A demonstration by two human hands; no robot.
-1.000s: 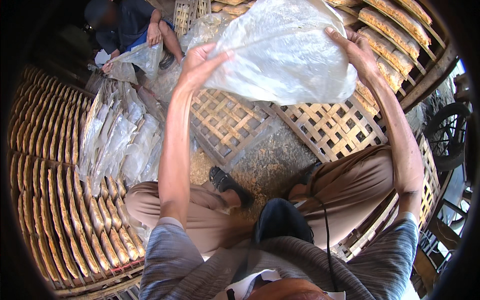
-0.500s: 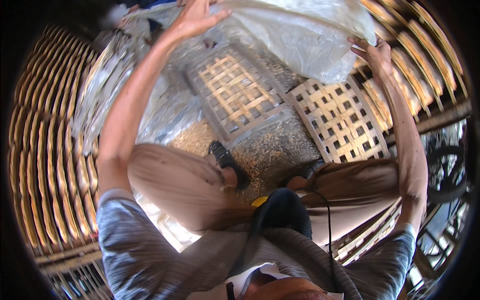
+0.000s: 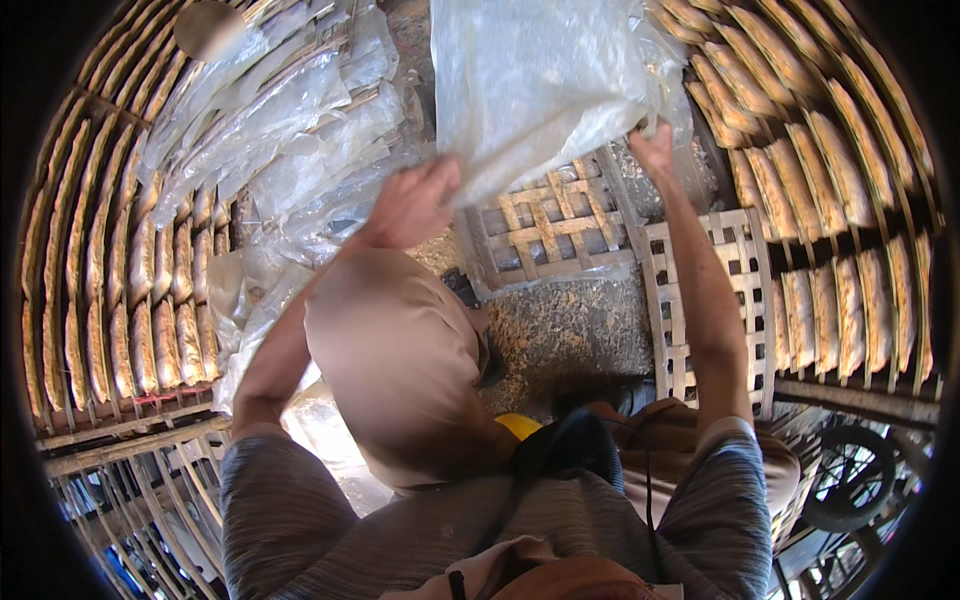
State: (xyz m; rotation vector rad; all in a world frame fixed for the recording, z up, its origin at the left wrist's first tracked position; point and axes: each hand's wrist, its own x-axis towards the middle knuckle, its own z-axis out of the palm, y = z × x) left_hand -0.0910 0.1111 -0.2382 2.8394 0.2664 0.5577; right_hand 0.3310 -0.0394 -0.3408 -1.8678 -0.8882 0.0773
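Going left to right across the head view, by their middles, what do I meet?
Left rows of slabs, pile of plastic sheets, left hand, held plastic sheet, right hand, right rows of slabs.

Milky-white plastic sheet (image 3: 535,75) at twelve o'clock, tan crisscross panel (image 3: 543,238) at one, golden-and-cream slabs (image 3: 840,170) at two, black tyre (image 3: 886,468) at four, now grey, finely striped shirt (image 3: 480,530) at six!

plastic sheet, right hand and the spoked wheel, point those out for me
plastic sheet (image 3: 530,85): head view, on its broad pale face
right hand (image 3: 653,148): head view, on the middle of the hand
spoked wheel (image 3: 851,478): head view, on the spokes near its middle
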